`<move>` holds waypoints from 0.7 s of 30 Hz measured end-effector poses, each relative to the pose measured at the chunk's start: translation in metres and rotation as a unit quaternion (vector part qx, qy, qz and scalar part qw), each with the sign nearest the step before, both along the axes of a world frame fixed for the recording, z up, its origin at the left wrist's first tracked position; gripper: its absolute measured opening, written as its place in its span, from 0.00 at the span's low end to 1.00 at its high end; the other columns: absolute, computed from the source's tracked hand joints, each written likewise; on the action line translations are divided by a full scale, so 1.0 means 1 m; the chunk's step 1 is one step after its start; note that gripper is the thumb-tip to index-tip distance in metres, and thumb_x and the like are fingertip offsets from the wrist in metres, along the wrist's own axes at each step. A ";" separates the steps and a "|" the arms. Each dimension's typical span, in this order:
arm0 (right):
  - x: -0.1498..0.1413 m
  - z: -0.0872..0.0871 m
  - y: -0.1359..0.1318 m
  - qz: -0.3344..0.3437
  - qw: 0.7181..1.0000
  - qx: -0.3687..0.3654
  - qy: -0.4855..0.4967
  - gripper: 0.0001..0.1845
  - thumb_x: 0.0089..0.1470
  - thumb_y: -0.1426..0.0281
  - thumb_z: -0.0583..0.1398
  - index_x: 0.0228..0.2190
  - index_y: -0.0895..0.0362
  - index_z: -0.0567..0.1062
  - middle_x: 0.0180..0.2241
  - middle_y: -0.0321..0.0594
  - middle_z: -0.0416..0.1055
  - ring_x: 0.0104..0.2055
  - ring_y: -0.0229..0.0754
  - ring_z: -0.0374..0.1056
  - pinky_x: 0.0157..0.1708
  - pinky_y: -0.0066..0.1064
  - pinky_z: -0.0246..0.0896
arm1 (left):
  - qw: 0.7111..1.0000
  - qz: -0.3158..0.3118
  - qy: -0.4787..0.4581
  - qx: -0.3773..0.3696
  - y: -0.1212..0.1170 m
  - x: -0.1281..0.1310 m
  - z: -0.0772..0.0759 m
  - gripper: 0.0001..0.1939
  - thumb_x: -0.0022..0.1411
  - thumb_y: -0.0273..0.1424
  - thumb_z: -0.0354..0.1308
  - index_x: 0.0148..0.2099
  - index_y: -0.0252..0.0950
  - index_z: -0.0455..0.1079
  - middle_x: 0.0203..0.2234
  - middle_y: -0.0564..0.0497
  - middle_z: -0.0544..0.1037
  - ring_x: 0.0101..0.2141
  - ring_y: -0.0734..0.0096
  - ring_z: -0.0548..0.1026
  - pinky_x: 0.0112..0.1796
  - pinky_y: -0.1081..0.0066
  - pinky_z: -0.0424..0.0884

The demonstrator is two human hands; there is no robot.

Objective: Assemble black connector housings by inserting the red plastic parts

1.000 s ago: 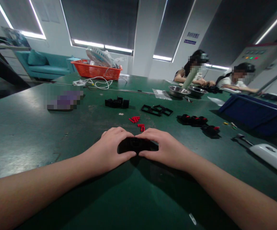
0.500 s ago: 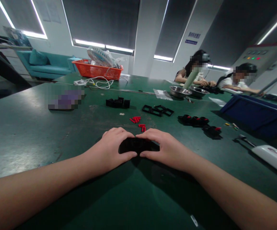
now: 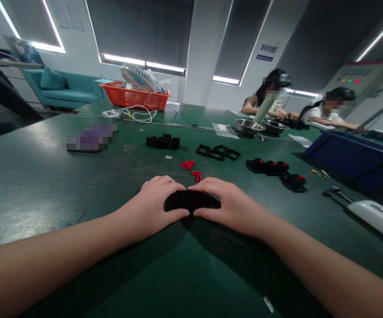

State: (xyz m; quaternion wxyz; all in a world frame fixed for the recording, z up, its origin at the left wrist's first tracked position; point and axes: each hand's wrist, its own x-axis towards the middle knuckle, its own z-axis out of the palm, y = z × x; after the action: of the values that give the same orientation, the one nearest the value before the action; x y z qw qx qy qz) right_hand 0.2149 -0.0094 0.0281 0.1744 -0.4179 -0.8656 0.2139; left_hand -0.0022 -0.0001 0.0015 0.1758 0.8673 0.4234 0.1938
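Observation:
A dark black plastic part (image 3: 191, 201) rests low at the table's near middle, its outer ends covered by my fingers. My left hand (image 3: 160, 201) curves round its left side, thumb in front and fingers behind. From the right, my right hand (image 3: 227, 201) grips it the same way, and the two thumb tips nearly meet. Its finer shape is lost in shadow. Just beyond my fingertips lie small red pins in two loose groups, the farther red pins (image 3: 187, 165) and the nearer red pins (image 3: 197, 175).
Farther back on the green table (image 3: 118, 185) are a black assembly (image 3: 163, 141), black frames (image 3: 218, 152) and black parts with red pieces (image 3: 267, 166). To the right are a white-handled tool (image 3: 377, 218) and a blue bin (image 3: 353, 157). Two people sit beyond metal bowls (image 3: 249, 126).
Both hands and the black part keep the same position. At the far right edge, a bit of someone's hand now shows above the blue bin.

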 end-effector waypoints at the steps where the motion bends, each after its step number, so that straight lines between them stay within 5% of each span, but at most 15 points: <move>1: 0.000 0.000 0.000 -0.001 1.000 0.002 0.002 0.21 0.52 0.72 0.67 0.48 0.58 0.76 0.47 0.45 0.76 0.50 0.47 0.70 0.51 0.39 0.64 | 1.000 0.001 -0.001 0.001 0.000 0.000 0.000 0.16 0.58 0.35 0.64 0.49 0.38 0.74 0.45 0.45 0.77 0.50 0.52 0.71 0.53 0.51 0.66; 21: -0.002 0.003 -0.002 0.000 1.000 -0.002 -0.004 0.19 0.53 0.72 0.67 0.48 0.57 0.76 0.45 0.43 0.76 0.48 0.47 0.70 0.50 0.39 0.64 | 1.000 -0.007 -0.009 -0.005 0.001 0.000 0.000 0.16 0.58 0.35 0.64 0.49 0.37 0.74 0.45 0.44 0.76 0.50 0.51 0.71 0.52 0.50 0.65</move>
State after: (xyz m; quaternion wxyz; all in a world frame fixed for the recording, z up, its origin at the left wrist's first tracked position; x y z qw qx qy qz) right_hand 0.2132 -0.0119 0.0306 0.1705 -0.4188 -0.8659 0.2139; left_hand -0.0024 0.0010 0.0014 0.1848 0.8678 0.4166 0.1980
